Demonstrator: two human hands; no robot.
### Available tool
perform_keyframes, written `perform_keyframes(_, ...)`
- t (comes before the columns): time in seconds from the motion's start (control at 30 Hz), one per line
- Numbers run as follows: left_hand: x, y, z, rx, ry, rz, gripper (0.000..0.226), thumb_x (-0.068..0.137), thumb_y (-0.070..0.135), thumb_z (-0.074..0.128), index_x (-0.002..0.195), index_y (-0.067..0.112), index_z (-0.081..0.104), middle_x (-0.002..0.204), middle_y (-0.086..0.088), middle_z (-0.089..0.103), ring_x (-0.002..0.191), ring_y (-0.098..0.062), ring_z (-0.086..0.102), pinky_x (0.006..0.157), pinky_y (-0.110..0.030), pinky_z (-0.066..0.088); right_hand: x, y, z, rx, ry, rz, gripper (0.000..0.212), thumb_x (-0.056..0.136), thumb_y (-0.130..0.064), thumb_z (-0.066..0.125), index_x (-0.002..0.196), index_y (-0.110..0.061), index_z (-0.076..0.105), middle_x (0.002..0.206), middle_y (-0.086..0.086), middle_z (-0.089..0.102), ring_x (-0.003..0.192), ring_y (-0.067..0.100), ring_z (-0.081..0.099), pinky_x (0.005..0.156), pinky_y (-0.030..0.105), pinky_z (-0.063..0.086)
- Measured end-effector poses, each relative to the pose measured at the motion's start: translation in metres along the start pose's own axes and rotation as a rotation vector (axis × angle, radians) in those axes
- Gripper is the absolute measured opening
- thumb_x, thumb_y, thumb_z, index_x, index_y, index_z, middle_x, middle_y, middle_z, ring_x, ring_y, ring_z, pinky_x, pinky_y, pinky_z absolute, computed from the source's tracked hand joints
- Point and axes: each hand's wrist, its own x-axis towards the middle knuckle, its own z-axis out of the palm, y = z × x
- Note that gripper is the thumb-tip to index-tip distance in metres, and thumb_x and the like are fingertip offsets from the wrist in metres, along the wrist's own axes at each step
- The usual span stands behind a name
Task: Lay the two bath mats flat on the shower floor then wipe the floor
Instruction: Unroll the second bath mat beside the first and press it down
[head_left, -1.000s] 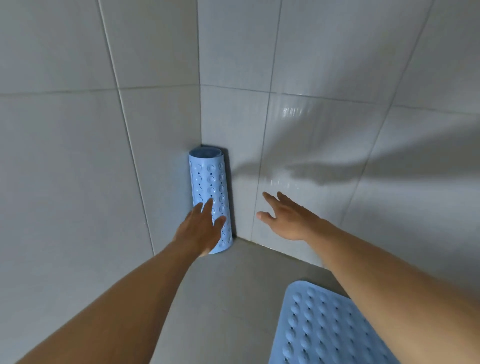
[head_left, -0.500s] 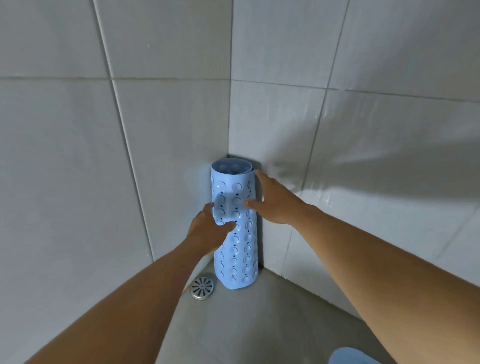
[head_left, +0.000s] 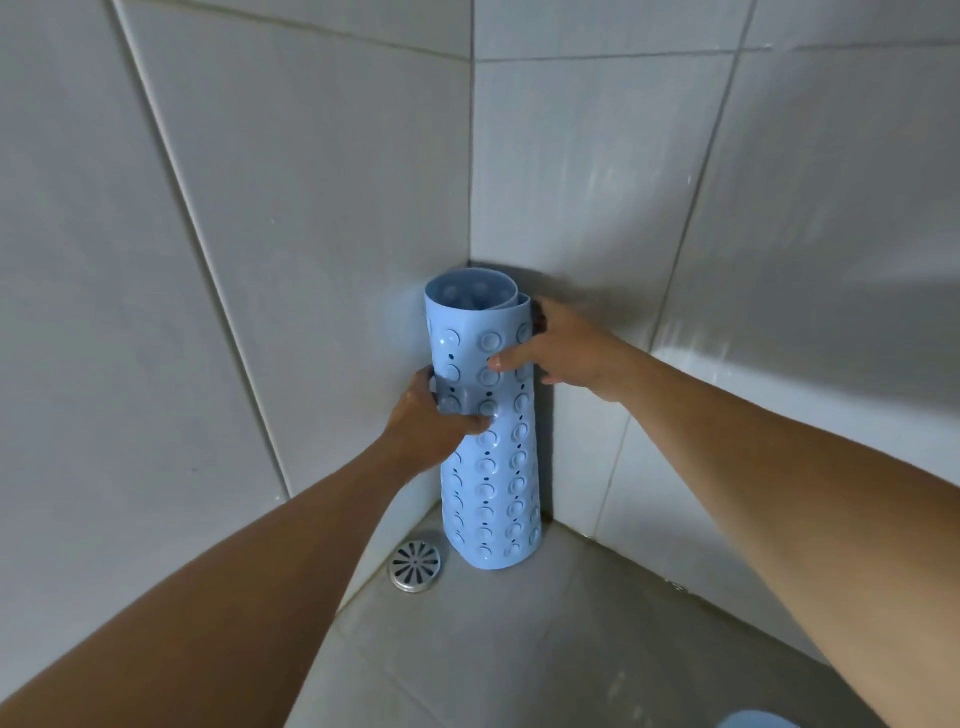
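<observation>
Fingers of left hand (head_left: 431, 421) curl round rolled light-blue rubber suction-cup bath mat (head_left: 488, 467) at mid-height, right hand (head_left: 563, 351) clamps its upper edge at 3 o'clock, thumb across the front. Roll stands upright in grey-tiled corner on shower floor (head_left: 545, 639); round metal drain (head_left: 414, 565) just beside its base at 8 o'clock.

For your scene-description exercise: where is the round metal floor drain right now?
In the head view, the floor drain sits low and left of centre on the shower floor, against the left wall, just left of the rolled blue mat standing in the corner.
</observation>
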Motion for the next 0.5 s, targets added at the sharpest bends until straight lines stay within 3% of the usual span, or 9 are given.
perform_keyframes(0.07,-0.003,-0.002,-0.005,-0.036,-0.058,-0.013,0.077,0.071,0.018,0.087,0.136,0.022,0.046,0.119,0.005,0.063,0.107,-0.012,0.061,0.071,-0.023,0.045,-0.01,-0.003,0.001,0.021,-0.034,0.05,0.049,0.078,-0.01,0.083,0.119,-0.025,0.06,0.106,-0.01,0.07,0.094,0.008,0.067,0.065,0.022,0.049)
perform_keyframes(0.17,-0.013,-0.005,-0.008,-0.082,-0.108,-0.043,0.082,0.074,0.013,0.085,0.141,0.023,0.041,0.115,0.004,0.065,0.1,-0.007,0.061,0.066,-0.021,0.042,-0.022,-0.001,0.005,0.122,-0.061,0.166,0.074,0.077,-0.011,0.084,0.136,-0.029,0.044,0.119,-0.012,0.063,0.105,0.011,0.057,0.09,0.039,0.046)
perform_keyframes(0.27,-0.028,-0.007,-0.011,-0.071,-0.221,-0.101,0.086,0.081,0.018,0.082,0.147,0.037,0.029,0.119,0.006,0.061,0.108,-0.016,0.06,0.072,-0.03,0.047,-0.043,-0.001,0.002,0.144,-0.127,0.234,0.077,0.078,-0.003,0.082,0.136,-0.031,0.04,0.124,-0.003,0.062,0.109,0.019,0.06,0.088,0.041,0.053)
perform_keyframes(0.37,-0.045,-0.004,-0.017,-0.087,-0.436,-0.26,0.077,0.091,0.019,0.072,0.142,0.055,0.026,0.133,0.003,0.054,0.113,-0.027,0.061,0.089,-0.047,0.055,-0.067,0.0,-0.006,0.136,-0.201,0.315,0.069,0.084,-0.001,0.077,0.131,-0.035,0.04,0.128,0.004,0.061,0.115,0.029,0.06,0.089,0.055,0.057)
perform_keyframes(0.5,-0.057,-0.007,-0.028,-0.373,-0.56,-0.347,0.073,0.093,-0.01,0.052,0.143,0.043,0.042,0.146,-0.01,0.045,0.109,-0.049,0.064,0.093,-0.061,0.054,-0.092,0.013,-0.005,0.341,-0.181,0.375,0.059,0.096,0.003,0.059,0.136,-0.037,0.042,0.137,0.019,0.05,0.119,0.045,0.056,0.083,0.068,0.054)
